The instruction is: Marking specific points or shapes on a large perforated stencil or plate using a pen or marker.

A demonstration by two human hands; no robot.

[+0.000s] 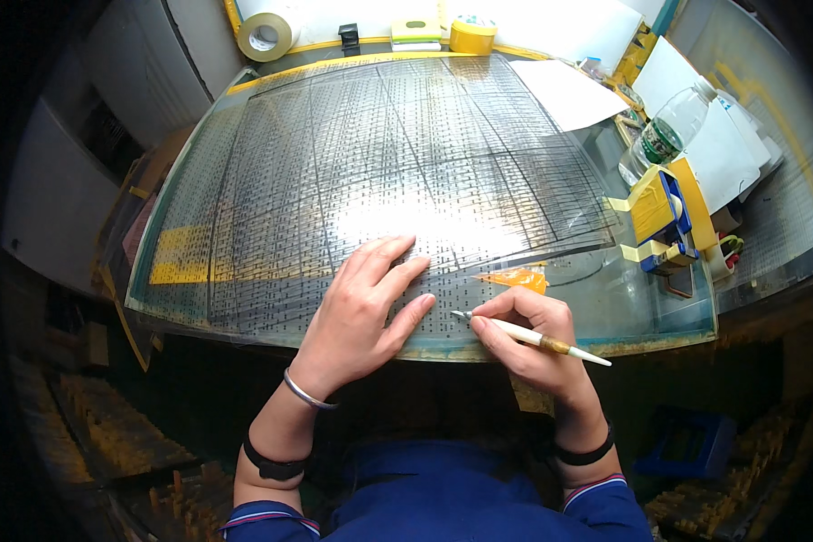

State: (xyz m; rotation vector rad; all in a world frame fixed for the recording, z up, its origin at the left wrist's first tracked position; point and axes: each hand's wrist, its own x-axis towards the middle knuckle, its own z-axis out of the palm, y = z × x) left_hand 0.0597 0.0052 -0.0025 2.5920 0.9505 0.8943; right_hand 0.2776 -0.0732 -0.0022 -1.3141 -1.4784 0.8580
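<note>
A large clear film sheet printed with rows of small dark marks and dark lines lies on the glass tabletop. My left hand rests on its near part, fingers spread, holding nothing. Between the thumb and fingers of my right hand is a slim pen-shaped tool with a white handle, a brown band and a metal tip. The tip points left, at the sheet's near edge; whether it touches cannot be seen. Just beyond this hand lies an orange, pointed piece of plastic. Glare whitens the sheet's middle.
Along the back stand a tape roll, a black clip and a yellow round tub. At the right are white paper, a clear bottle and a yellow-and-blue tape dispenser. The glass ends at its near edge.
</note>
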